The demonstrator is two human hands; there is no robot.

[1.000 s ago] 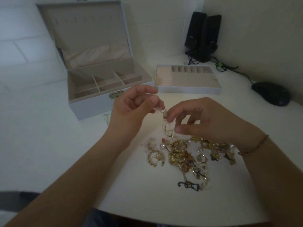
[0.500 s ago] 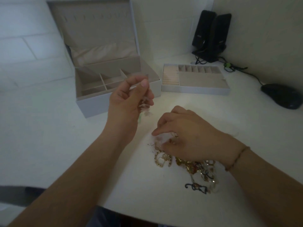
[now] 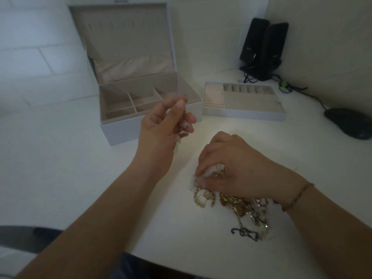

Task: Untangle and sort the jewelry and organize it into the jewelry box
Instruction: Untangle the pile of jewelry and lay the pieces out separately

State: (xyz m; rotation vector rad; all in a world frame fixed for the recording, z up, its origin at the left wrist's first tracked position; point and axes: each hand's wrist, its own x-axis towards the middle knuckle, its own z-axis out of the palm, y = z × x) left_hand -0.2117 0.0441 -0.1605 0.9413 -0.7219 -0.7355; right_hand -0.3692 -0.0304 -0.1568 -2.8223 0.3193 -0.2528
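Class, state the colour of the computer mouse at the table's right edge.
Black. The computer mouse shows in the head view, the only one given.

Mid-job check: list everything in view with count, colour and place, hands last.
jewelry box: one, white, beige lining, lid open, table's far left.
tray: one, white, beige compartments, right of the box.
jewelry pile: one tangle, mostly gold, some dark pieces, near the table's front edge.
speakers: two, black, far corner.
mouse: one, black, far right.
table: one, white.
left hand: raised, pinching small pale pieces.
right hand: on the pile, fingers curled into it; bracelet on the wrist.
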